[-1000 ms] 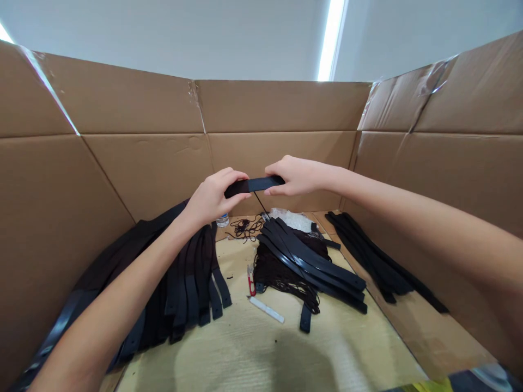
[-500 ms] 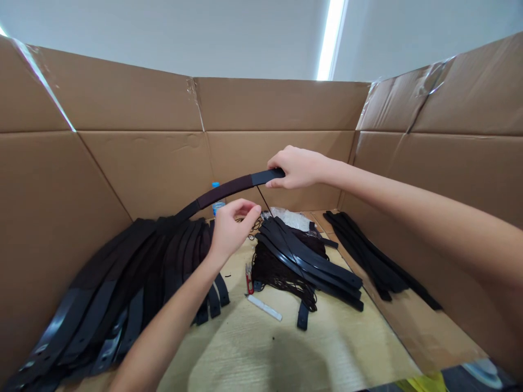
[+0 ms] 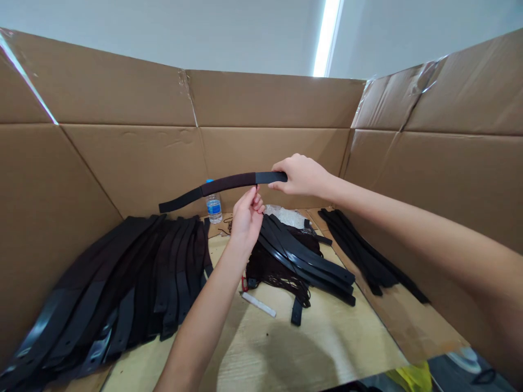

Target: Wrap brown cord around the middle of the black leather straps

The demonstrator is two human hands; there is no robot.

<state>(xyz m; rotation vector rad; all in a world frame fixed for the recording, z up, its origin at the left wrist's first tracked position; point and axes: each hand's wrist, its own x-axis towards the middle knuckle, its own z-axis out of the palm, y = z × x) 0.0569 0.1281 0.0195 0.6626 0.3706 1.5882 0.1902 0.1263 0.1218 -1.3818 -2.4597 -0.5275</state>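
Currently, your right hand [image 3: 303, 174] grips the curved strip [image 3: 229, 183]; your left hand [image 3: 247, 215] pinches the cord [image 3: 256, 187] beneath. The bottle [image 3: 214, 208], containing clear liquid, stands near the surface's [image 3: 232, 354] far edge, partly behind the strip.

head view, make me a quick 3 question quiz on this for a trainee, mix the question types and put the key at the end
1. Fill in: the raised dark strip is gripped at one end by the ____.
2. True or false: the bottle stands upright.
3. Where are the fingertips of the left hand?
a) on the bottle
b) close under the raised dark strip
c) on the white bar

Key:
1. right hand
2. true
3. b
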